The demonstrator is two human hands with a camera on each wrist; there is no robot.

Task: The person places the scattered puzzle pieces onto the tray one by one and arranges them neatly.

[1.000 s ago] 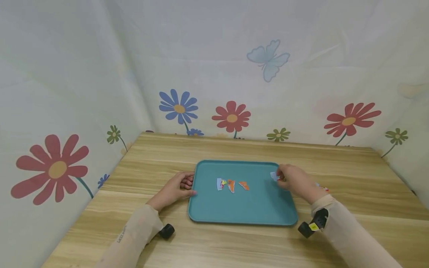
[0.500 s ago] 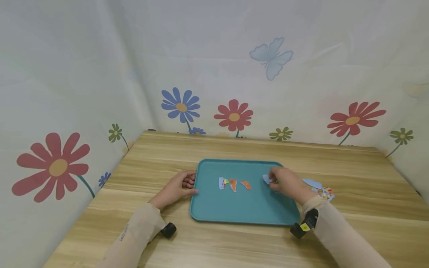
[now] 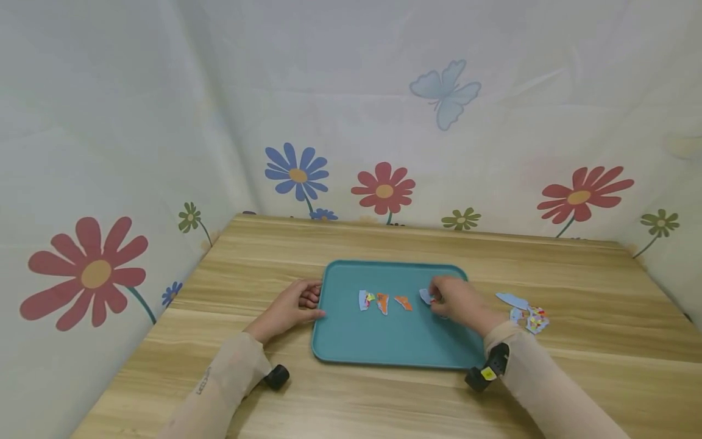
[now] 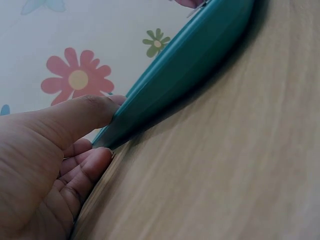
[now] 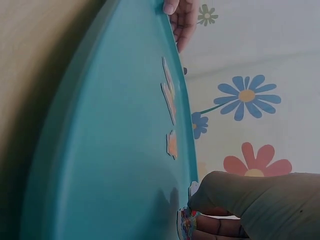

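A teal tray (image 3: 373, 344) lies on the wooden table. My left hand (image 3: 282, 311) grips its left rim, thumb over the edge and fingers curled against the side, as the left wrist view shows. Over the right part of the tray, my right hand (image 3: 463, 302) pinches a light-blue puzzle piece (image 3: 425, 296) between thumb and fingers. A colourful printed part (image 5: 186, 225) shows below its fingertips in the right wrist view. Three flat pieces lie in a row on the tray: a blue and yellow piece (image 3: 363, 300), an orange piece (image 3: 382, 303) and a smaller orange piece (image 3: 404, 303).
Right of the tray, a small pile of puzzle pieces (image 3: 536, 320) lies on the table (image 3: 603, 305), with a long blue piece (image 3: 512, 300) at its far side. A flower-printed cloth (image 3: 340, 110) stands behind and at the sides.
My right hand has moved left over the tray with the pinched puzzle piece, closer to the row. More of the pile at the right now shows. The left hand stays at the rim.
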